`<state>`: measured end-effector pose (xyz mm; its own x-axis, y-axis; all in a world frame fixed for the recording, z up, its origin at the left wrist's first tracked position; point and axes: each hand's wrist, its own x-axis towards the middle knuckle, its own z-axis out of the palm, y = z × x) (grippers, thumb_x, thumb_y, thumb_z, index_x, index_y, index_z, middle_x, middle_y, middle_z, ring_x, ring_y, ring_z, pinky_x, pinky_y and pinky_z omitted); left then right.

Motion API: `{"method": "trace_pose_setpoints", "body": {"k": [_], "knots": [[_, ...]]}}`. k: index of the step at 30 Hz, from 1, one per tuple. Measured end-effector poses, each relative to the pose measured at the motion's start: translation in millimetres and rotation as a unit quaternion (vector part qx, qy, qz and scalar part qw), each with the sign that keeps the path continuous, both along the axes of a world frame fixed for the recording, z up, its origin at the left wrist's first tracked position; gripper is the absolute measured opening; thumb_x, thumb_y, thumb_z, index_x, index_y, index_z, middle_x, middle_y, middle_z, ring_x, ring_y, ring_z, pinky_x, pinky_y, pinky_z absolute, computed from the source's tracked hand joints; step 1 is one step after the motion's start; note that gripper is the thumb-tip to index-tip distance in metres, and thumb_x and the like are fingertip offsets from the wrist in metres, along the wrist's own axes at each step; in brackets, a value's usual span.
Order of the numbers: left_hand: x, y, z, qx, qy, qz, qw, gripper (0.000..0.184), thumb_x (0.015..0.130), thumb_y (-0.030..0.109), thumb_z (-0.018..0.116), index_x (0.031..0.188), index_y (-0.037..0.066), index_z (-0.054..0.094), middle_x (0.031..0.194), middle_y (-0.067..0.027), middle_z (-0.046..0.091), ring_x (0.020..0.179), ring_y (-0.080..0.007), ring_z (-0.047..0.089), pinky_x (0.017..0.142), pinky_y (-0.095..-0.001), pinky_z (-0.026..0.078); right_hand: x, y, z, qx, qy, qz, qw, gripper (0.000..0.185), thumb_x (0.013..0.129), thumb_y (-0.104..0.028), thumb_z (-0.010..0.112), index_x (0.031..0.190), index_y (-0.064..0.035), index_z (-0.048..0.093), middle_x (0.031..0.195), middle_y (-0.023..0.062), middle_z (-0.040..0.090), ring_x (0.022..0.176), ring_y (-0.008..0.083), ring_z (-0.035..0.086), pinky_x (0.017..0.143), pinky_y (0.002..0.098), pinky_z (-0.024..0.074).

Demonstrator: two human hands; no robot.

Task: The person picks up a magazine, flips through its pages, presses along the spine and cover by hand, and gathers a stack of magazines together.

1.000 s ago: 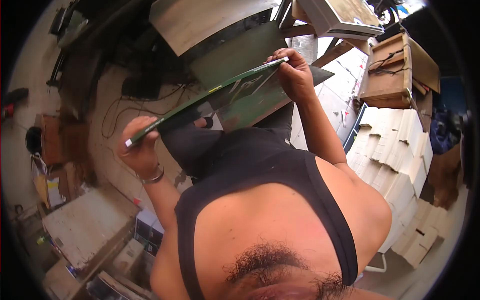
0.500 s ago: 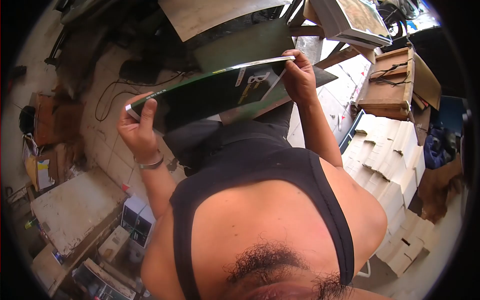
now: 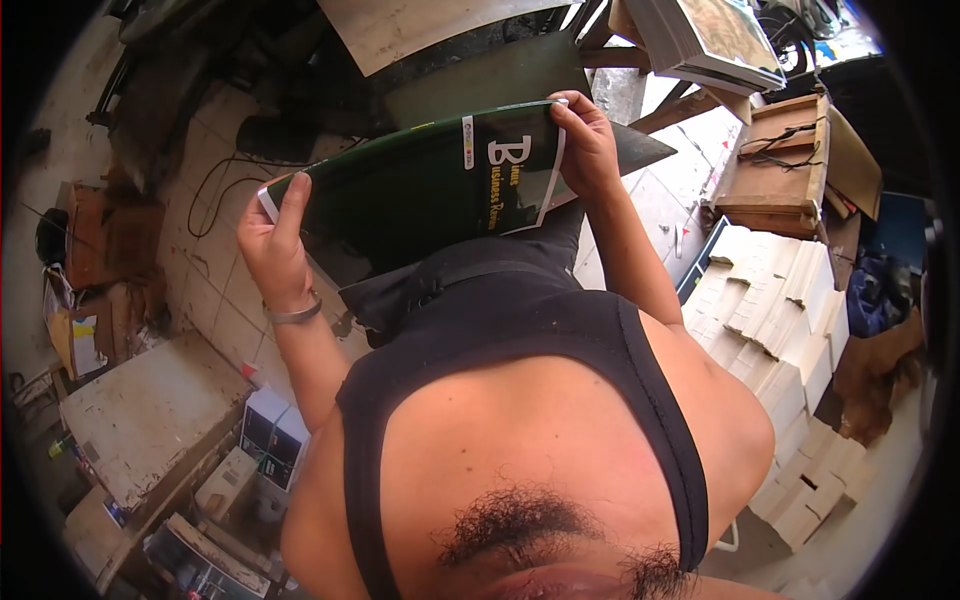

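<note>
A dark green printed cover sheet (image 3: 400,190) with white edges and the title "Binus Business Review" is held up over my lap, its printed face toward me. My left hand (image 3: 278,235) grips its left end, with the thumb on the printed face. At the upper right corner, my right hand (image 3: 587,140) pinches the sheet between thumb and fingers. Behind the sheet lies a flat greenish board (image 3: 480,85), partly hidden by it.
Stacks of cream paper blocks (image 3: 775,300) stand at the right, below a wooden box (image 3: 775,165) with cables. A thick stack (image 3: 690,45) sits at the upper right. At the lower left are a worn tabletop (image 3: 150,410) and a tied bundle (image 3: 273,435).
The sheet has tilted so that its printed face now shows broadly toward me. My left thumb has come onto its face. My right hand has shifted slightly, still gripping the corner.
</note>
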<state>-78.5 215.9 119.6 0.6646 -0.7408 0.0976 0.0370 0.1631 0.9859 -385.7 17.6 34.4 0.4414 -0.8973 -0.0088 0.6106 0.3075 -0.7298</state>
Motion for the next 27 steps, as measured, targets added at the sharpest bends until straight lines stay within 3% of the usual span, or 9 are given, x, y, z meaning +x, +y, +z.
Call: {"method": "trace_pose_setpoints", "body": {"k": [4,10,11,15,17,21,24,27], "knots": [[1.7,1.5,-5.8,-0.006,-0.026,-0.003,1.0,0.016,0.094,0.008,0.079,0.105,-0.001,0.072,0.1,-0.0065,0.074,0.09,-0.0122,0.067,0.09,-0.0256,0.052,-0.3,0.8,1.2,0.018,-0.012,0.009,1.0,0.012,0.097,-0.004,0.07,0.108,-0.0026,0.066,0.1,0.0041,0.07,0.089,0.0125,0.068,0.083,0.0272,0.0561],[16.5,14.1,-21.2,-0.04,-0.063,-0.074,0.994,0.024,0.091,0.01,0.081,0.108,-0.002,0.071,0.103,-0.0091,0.074,0.095,-0.0151,0.067,0.093,-0.029,0.051,-10.4,5.8,-3.2,-0.053,-0.095,-0.005,0.994,0.015,0.095,0.0,0.07,0.109,-0.0027,0.067,0.106,0.004,0.068,0.099,0.0143,0.065,0.094,0.0292,0.0489],[14.9,15.6,-21.3,-0.049,-0.061,-0.088,0.993,0.025,0.09,0.01,0.082,0.109,-0.001,0.071,0.103,-0.0095,0.074,0.096,-0.0154,0.067,0.093,-0.0293,0.051,-16.8,-0.4,-13.6,-0.104,-0.094,0.024,0.99,0.014,0.097,-0.003,0.067,0.111,-0.0068,0.067,0.114,0.0052,0.063,0.111,0.0186,0.062,0.103,0.0377,0.0466],[14.6,16.3,-25.4,-0.066,-0.054,-0.114,0.99,0.025,0.089,0.011,0.083,0.108,-0.001,0.072,0.105,-0.0101,0.075,0.098,-0.0159,0.068,0.093,-0.0288,0.051,-16.2,1.1,0.4,-0.144,-0.084,0.004,0.986,0.014,0.095,-0.001,0.069,0.109,-0.0043,0.067,0.11,0.0042,0.063,0.107,0.0165,0.061,0.099,0.0337,0.0457],[22.9,21.1,-27.4,-0.005,-0.112,-0.13,0.985,0.022,0.089,0.009,0.082,0.107,-0.001,0.072,0.105,-0.0099,0.075,0.099,-0.0158,0.069,0.092,-0.0287,0.052,-9.7,6.2,19.6,-0.139,-0.073,-0.03,0.987,0.016,0.092,0.001,0.072,0.107,-0.0019,0.068,0.107,0.0034,0.066,0.102,0.013,0.062,0.094,0.0284,0.0465],[23.5,20.0,-19.3,0.154,-0.202,-0.179,0.951,0.019,0.09,0.005,0.08,0.106,-0.001,0.073,0.103,-0.0086,0.076,0.099,-0.0142,0.07,0.088,-0.0277,0.053,0.9,0.2,61.4,-0.238,0.076,-0.064,0.966,0.019,0.087,-0.003,0.08,0.104,-0.0015,0.071,0.099,0.0007,0.071,0.089,0.0086,0.065,0.081,0.0238,0.0502],[-5.3,-0.5,-2.2,0.18,-0.267,-0.183,0.929,0.022,0.089,0.003,0.08,0.11,-0.001,0.074,0.101,-0.0073,0.077,0.096,-0.0126,0.071,0.087,-0.0271,0.054,15.6,-0.1,93.1,-0.3,0.214,-0.017,0.93,0.017,0.084,-0.006,0.083,0.099,-0.0036,0.075,0.094,-0.0006,0.07,0.085,0.0077,0.063,0.078,0.0242,0.0501],[-33.8,-20.3,3.0,0.076,-0.268,-0.187,0.942,0.031,0.089,0.01,0.082,0.117,0.0,0.075,0.102,-0.0089,0.079,0.093,-0.0145,0.074,0.08,-0.0282,0.058,43.4,6.0,112.4,-0.427,0.26,-0.002,0.866,0.017,0.082,-0.007,0.085,0.097,-0.005,0.077,0.09,-0.0004,0.068,0.082,0.0082,0.063,0.075,0.0247,0.0498]]}}
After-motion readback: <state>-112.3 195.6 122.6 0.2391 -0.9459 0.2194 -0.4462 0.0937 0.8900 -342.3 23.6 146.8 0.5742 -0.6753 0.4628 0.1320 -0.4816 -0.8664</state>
